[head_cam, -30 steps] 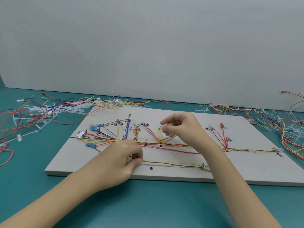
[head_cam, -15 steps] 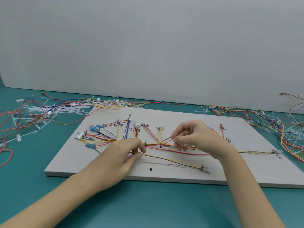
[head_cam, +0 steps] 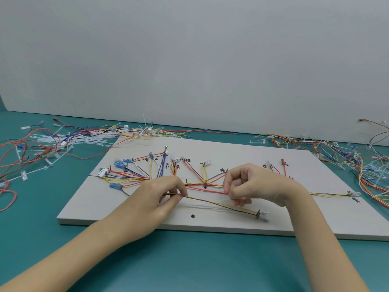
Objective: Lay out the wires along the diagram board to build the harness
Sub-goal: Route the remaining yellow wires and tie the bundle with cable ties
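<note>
Across the near half of the diagram board (head_cam: 231,225) ran the wire pair that mattered: a yellow-and-brown pair (head_cam: 221,204), long axis roughly left to right, dropping slightly toward the person as it went right. Its right end sat at a white connector (head_cam: 264,216) resting on the board near the front edge, with a dark tie just inboard of it.

The left hand (head_cam: 155,199) pinched the left end of that pair between thumb and fingertips, lifted a little off the board. So the left hand was already on it; the free length trailed away to the right, passing under and in front of the right hand.

The right hand (head_cam: 250,186) was curled, fingertips closed on a red wire (head_cam: 206,190) of the main trunk, just behind the yellow-and-brown pair. Whether it also caught a thin pale strand there, possibly a cable tie, I couldn't say; the view was too fine for that.

The rest of the harness (head_cam: 147,175) fanned out over the board's far left, branches ending in blue terminals (head_cam: 119,164) and a white plug (head_cam: 103,172). Loose wires (head_cam: 42,144) lay on the bench (head_cam: 189,266) either side of the board.

My read: the next move hinged on swinging that pair up parallel to the trunk. The right hand was nearer its middle, the left held its end.
</note>
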`<state>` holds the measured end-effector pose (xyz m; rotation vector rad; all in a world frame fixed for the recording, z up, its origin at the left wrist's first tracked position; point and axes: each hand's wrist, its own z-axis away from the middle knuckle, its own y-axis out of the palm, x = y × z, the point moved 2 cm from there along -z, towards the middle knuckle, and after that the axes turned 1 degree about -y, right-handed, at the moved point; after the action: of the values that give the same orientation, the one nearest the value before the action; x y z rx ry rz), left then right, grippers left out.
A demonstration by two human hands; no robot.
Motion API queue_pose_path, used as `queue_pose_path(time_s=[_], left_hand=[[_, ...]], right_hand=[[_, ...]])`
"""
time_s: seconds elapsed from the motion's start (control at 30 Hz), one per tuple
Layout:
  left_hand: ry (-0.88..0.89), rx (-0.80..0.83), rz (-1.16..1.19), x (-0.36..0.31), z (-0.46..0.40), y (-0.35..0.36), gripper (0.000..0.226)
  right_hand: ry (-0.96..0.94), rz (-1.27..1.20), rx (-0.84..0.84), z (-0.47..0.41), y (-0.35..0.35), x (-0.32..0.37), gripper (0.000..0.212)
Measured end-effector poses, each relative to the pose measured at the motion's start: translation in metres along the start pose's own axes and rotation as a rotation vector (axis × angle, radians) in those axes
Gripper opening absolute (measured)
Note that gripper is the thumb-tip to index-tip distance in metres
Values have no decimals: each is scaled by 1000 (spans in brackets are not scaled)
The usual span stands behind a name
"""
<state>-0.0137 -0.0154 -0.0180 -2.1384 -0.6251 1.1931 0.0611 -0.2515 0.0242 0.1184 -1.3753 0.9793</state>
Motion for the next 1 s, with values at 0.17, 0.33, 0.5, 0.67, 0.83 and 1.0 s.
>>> queue_pose_path(time_s=[0.17, 0.33, 0.5, 0.67, 0.83, 1.0], left_hand=[[19, 66, -129, 2, 1, 4, 15], [30, 77, -170, 1, -1, 5, 26], [27, 176, -298, -1, 3, 7, 37], [29, 147, -326, -5, 4, 10, 23], [-19, 106, -274, -3, 4, 12, 25], [-12, 106, -295, -3, 4, 14, 39]], right_hand=[[3, 82, 50, -14, 23, 4, 16], [-55, 21, 83, -16, 29, 8, 16], [-123, -84, 55, -18, 33, 12, 21], [-181, -141, -137, -27, 36, 13, 19], [-203, -84, -244, -31, 40, 13, 22], [-222, -73, -284, -34, 44, 14, 16]])
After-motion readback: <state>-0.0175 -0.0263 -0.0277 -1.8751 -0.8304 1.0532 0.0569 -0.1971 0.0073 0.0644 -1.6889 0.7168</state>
